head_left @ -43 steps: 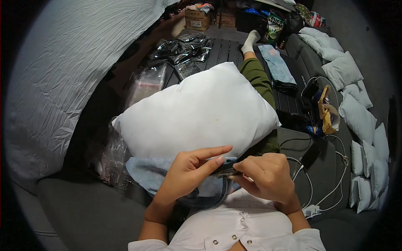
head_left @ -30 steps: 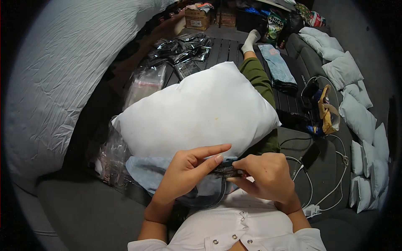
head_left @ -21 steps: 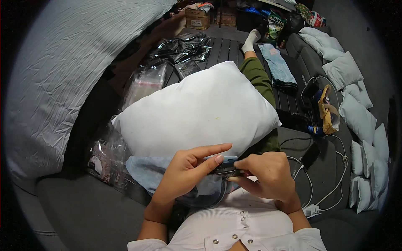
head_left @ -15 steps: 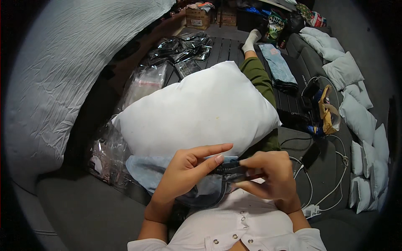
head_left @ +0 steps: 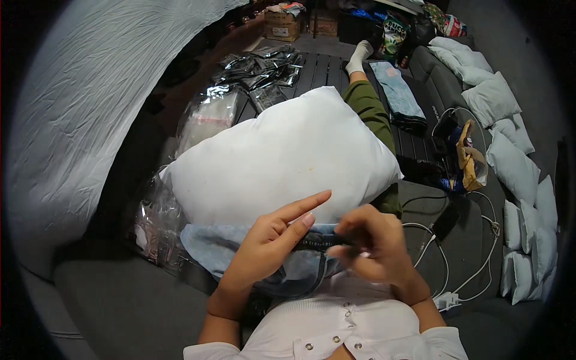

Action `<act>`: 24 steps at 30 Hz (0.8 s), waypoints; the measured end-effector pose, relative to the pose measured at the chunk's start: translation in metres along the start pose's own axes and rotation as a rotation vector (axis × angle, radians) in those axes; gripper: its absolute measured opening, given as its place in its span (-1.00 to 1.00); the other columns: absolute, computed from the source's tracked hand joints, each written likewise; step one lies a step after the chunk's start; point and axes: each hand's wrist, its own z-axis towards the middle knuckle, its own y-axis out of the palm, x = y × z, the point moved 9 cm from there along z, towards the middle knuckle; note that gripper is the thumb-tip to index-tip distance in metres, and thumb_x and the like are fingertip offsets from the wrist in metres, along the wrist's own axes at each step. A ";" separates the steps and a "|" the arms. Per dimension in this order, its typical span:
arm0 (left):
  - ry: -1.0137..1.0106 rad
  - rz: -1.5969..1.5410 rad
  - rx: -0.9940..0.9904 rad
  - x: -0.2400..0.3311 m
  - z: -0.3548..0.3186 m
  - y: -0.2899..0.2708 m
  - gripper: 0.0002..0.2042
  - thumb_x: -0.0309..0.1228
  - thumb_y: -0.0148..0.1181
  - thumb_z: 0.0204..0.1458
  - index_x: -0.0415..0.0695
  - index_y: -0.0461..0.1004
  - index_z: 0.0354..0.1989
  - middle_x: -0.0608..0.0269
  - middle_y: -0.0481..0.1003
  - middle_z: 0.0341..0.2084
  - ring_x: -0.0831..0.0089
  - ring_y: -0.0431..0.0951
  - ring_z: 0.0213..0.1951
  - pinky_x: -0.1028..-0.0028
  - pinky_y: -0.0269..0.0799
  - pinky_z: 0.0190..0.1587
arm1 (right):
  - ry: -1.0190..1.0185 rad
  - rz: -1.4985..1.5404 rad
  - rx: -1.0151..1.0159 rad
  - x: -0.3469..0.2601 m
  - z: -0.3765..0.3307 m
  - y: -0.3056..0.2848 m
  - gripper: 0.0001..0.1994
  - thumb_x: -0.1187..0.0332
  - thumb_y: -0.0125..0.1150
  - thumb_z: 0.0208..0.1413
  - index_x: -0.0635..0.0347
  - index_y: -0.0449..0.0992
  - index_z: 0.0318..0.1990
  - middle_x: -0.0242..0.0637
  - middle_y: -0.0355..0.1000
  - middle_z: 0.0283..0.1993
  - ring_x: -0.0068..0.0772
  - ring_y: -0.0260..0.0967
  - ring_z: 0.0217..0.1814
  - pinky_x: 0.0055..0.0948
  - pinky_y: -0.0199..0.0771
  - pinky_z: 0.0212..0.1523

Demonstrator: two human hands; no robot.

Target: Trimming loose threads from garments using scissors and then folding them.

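Across my lap lies a light-blue mottled garment with a dark printed band along its upper edge. My left hand rests on this cloth and grips it, its index finger and thumb stretched toward the band and its other fingers curled and partly hidden. Beside the band's right end is my right hand, blurred, with bent fingers closed around something small that I cannot make out. A plump white pillow sits on my legs just beyond both hands.
Clear plastic bags and dark shiny packets lie at the far left. A folded light-blue cloth is beyond my leg. White cables run at right, near several small white pillows. A grey sheet hangs at left.
My right hand has shifted slightly left and its fingers have curled more. The left index finger has tilted upward a little, and more of the band's print shows.
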 end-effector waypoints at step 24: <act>-0.006 -0.039 0.002 -0.001 0.002 -0.003 -0.61 -0.47 -0.07 0.09 -0.34 0.16 0.09 0.19 0.36 -0.11 0.78 0.35 -0.38 0.77 0.28 -0.32 | -0.115 -0.069 0.050 0.016 0.007 0.005 -0.72 0.41 0.21 -0.21 0.20 0.14 -0.55 -0.42 0.04 -0.72 -0.58 -0.02 -0.75 -0.59 0.01 -0.73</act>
